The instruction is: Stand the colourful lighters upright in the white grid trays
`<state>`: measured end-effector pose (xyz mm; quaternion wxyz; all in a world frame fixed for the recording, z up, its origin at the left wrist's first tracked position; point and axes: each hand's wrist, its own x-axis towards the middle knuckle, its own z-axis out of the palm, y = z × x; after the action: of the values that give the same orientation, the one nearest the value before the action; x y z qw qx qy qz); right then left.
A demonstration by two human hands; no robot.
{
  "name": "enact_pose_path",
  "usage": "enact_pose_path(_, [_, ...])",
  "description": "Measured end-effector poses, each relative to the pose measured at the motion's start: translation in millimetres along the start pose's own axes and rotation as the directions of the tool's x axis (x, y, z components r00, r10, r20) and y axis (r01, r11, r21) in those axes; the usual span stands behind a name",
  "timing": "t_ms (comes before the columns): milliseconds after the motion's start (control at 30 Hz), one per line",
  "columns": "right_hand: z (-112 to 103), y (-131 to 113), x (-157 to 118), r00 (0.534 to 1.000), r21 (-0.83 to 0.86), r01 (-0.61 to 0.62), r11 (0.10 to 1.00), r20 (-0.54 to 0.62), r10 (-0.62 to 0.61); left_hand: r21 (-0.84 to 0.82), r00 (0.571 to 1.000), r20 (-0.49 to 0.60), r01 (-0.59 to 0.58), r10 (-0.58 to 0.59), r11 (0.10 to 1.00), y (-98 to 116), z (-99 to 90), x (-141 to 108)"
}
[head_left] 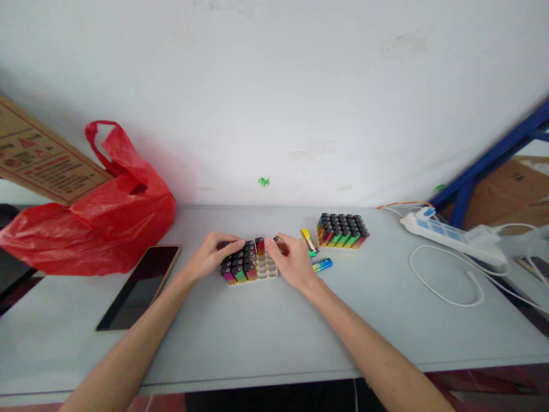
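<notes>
A pale tray (268, 273) with rows of round-edged pockets sits on the table before me. Black-topped, coloured lighters (239, 272) fill its left side, while several pockets on the right are bare. My left hand (213, 252) grips the tray's left end, thumb lying across the lighter tops. At the back right of the tray, my right hand (292, 257) pinches a lighter (277, 239), whose body is mostly hidden by the fingers. Just beyond the right hand lie a yellow lighter (307, 238) and a blue-green lighter (323, 265), with a green one partly covered.
A second full block of lighters (342, 231) stands to the right. On the left are a dark tablet (139, 286), a red plastic bag (124, 223) and a cardboard box (43, 154). A power strip (454, 234) with white cables (429, 294) lies at the right.
</notes>
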<state>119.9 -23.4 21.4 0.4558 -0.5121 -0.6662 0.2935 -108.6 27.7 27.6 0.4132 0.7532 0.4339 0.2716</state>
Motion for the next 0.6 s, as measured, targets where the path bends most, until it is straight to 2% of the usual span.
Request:
enact_pose_path(367, [-5.0, -2.3, 1.6, 0.999, -0.046, 0.032, 0.998, 0.041, -0.03, 0.005, 1.0, -0.007, -0.019, 0.019, 1.0, -1.3, -0.3, 0.3])
enact_pose_path(467, [-11.7, -3.3, 3.7, 0.984, -0.061, 0.143, 0.988, 0.114, -0.135, 0.017, 1.0, -0.015, -0.028, 0.028, 0.999, -1.4, -0.4, 0.2])
enact_pose_path(600, [-21.5, -1.1, 7.3, 0.933, -0.113, 0.327, 0.938, 0.198, -0.301, 0.024, 1.0, -0.012, -0.025, 0.026, 0.999, -0.2, -0.2, -0.2])
